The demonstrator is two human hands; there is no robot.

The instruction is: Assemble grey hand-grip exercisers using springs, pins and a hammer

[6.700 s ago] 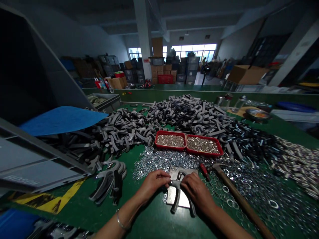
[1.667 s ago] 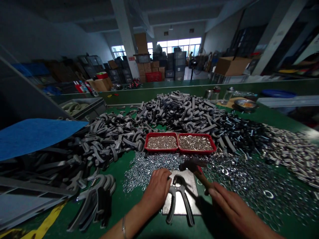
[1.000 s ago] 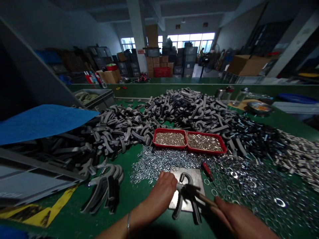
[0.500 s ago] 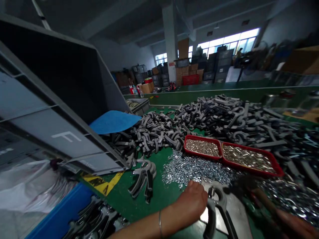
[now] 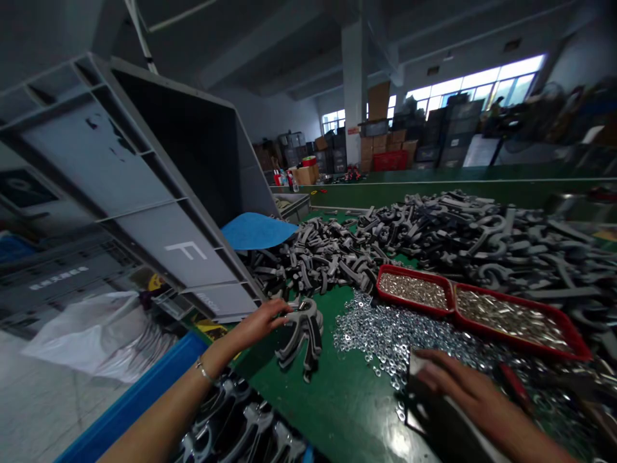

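Observation:
My left hand (image 5: 259,319) reaches out to the left, its stretched fingertips touching the top of a small stack of grey handle parts (image 5: 301,331) on the green table. Nothing is gripped in it. My right hand (image 5: 460,386) lies flat, fingers spread, on the dark metal plate (image 5: 424,402) at the near right. I see no hammer in it. The light is dim there and what lies under the palm is hidden.
A tipped grey crate (image 5: 159,193) with a blue sheet (image 5: 255,230) spills a big heap of grey parts (image 5: 434,225). Two red trays (image 5: 414,289) of small metal pieces stand behind a pile of washers (image 5: 376,328). A blue bin (image 5: 139,399) sits near left.
The view has swung left. My left hand left the plate and moved to the stack of grey handles. My right hand no longer holds the hammer and lies on the plate.

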